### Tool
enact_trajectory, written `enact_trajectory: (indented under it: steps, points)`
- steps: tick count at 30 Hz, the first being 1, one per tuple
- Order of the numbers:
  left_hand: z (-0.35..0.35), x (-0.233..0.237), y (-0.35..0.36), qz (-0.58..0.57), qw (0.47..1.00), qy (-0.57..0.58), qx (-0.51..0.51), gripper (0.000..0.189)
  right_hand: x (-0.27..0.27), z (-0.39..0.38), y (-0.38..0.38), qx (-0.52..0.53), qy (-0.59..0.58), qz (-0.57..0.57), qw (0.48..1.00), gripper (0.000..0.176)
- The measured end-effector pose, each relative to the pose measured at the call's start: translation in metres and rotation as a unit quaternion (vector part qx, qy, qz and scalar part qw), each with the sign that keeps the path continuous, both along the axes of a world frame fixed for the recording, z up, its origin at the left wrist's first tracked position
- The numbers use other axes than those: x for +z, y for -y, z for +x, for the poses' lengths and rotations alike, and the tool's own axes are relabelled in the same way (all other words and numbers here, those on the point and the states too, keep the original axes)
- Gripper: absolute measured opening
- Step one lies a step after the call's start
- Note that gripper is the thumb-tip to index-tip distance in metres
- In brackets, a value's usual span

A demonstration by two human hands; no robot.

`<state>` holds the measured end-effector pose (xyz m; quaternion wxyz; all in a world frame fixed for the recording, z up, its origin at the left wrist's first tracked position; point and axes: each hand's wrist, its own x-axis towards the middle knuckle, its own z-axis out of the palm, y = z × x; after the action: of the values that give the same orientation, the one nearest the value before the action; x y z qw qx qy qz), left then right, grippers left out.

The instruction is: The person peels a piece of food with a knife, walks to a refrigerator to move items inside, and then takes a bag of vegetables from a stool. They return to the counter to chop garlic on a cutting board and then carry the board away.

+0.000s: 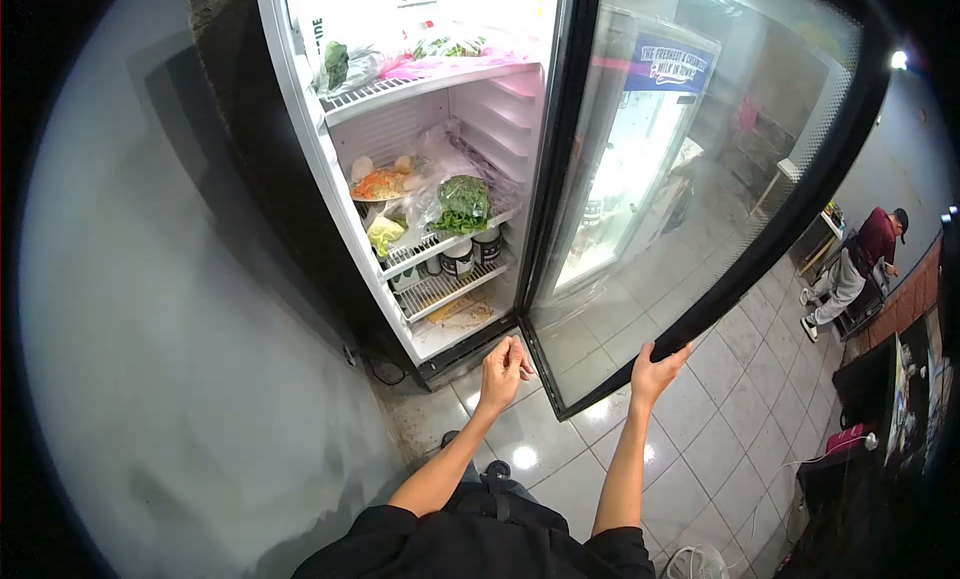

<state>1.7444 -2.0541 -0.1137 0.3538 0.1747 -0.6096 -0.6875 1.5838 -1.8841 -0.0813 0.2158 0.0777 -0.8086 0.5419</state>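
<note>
My right hand [657, 373] is wrapped round the lower black edge of an open glass fridge door [690, 324]. My left hand [505, 373] hovers in front of the fridge's base, its fingers loosely curled in, with nothing visible in them. The upright fridge [345, 189] stands open before me. On its middle shelf lie a bagged bunch of leafy greens [462, 203], a plate of shredded orange and pale food [383, 185] and a yellow-green vegetable [385, 233]. Dark jars [458, 260] stand on the rack below. More bagged greens [338, 65] rest on the upper shelf.
A grey wall [200, 309] runs along my left. White floor tiles [730, 379] extend to the right, where a person in a maroon top [878, 237] bends over something. Dark furniture with a pink object [845, 439] stands at the lower right. The glass shows another lit fridge.
</note>
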Motion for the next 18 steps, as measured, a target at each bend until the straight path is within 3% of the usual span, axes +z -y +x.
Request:
enact_trajectory:
  steps: [2, 8, 12, 16, 17, 18]
  points:
    - [-0.002, -0.005, 0.005, 0.031, 0.999, 0.008, -0.016, 0.029, -0.004, -0.015, -0.001, -0.078, -0.078, 0.063, 0.992, 0.064]
    - [-0.001, -0.011, 0.019, 0.058, 0.997, 0.044, -0.023, 0.025, -0.011, -0.050, -0.009, -0.079, -0.062, 0.037, 0.994, 0.062]
    - [-0.003, -0.022, 0.040, 0.073, 0.995, 0.058, 0.018, 0.025, -0.020, -0.056, -0.009, -0.081, 0.035, 0.016, 0.996, 0.066]
    - [-0.013, -0.033, 0.066, 0.129, 0.990, 0.051, 0.019, 0.022, -0.055, -0.068, -0.008, -0.085, 0.068, -0.041, 0.993, 0.055]
    - [-0.016, -0.037, 0.072, 0.144, 0.988, 0.052, 0.011, 0.020, -0.058, -0.068, -0.012, -0.107, 0.184, -0.006, 0.977, 0.055]
    - [-0.020, -0.038, 0.076, 0.149, 0.987, 0.054, 0.010, 0.020, -0.069, -0.069, -0.010, -0.109, 0.185, -0.001, 0.977, 0.055]
